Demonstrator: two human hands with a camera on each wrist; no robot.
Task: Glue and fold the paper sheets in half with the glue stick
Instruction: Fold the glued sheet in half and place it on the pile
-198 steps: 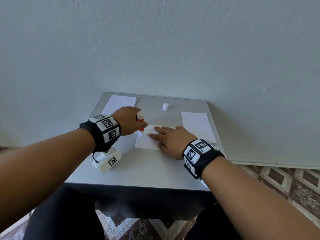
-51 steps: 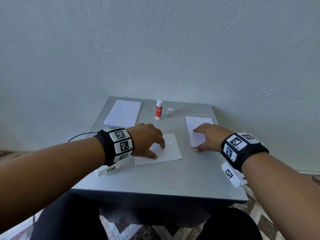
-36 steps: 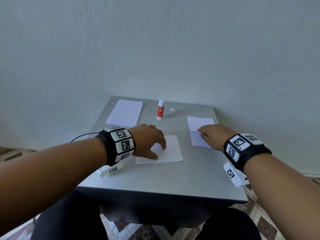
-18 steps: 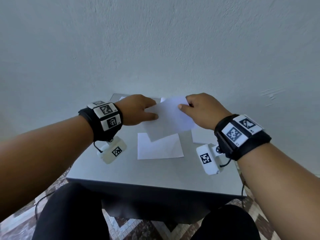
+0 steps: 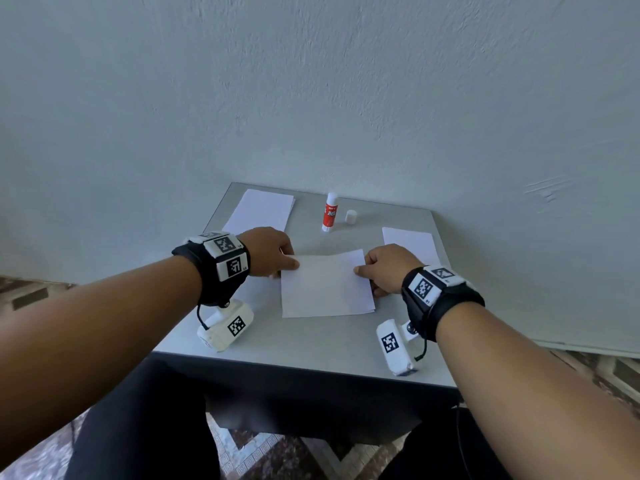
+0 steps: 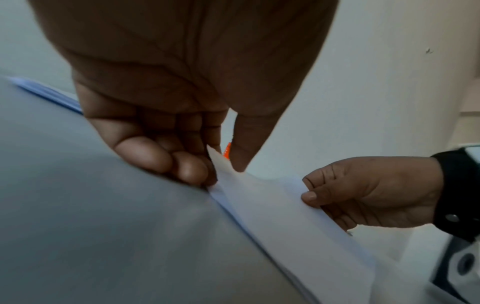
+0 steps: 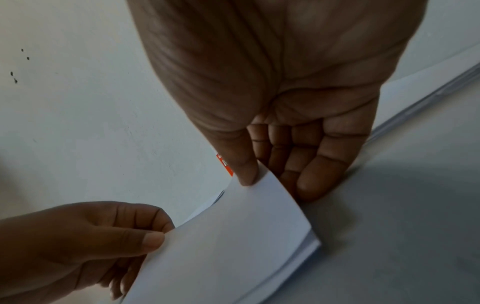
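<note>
On the grey table (image 5: 311, 344):
sheet: white paper sheet (image 5: 325, 289) at table centre, near edge down on another sheet, far edge lifted
left hand (image 5: 268, 251): pinches sheet's left far corner, thumb on top
right hand (image 5: 388, 268): pinches sheet's right edge, thumb on top
glue stick (image 5: 329, 213): upright near the back edge, uncapped, well apart from both hands
cap (image 5: 351, 216): just right of glue stick
paper stack (image 5: 259, 211): back left
folded pile (image 5: 410, 242): right, behind right hand

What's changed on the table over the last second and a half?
Both hands, left hand and right hand, picked up a white paper sheet and now pinch its side edges, laying it over the sheet at the table's centre. The red-and-white glue stick, its white cap and the far-left paper stack stayed put.
</note>
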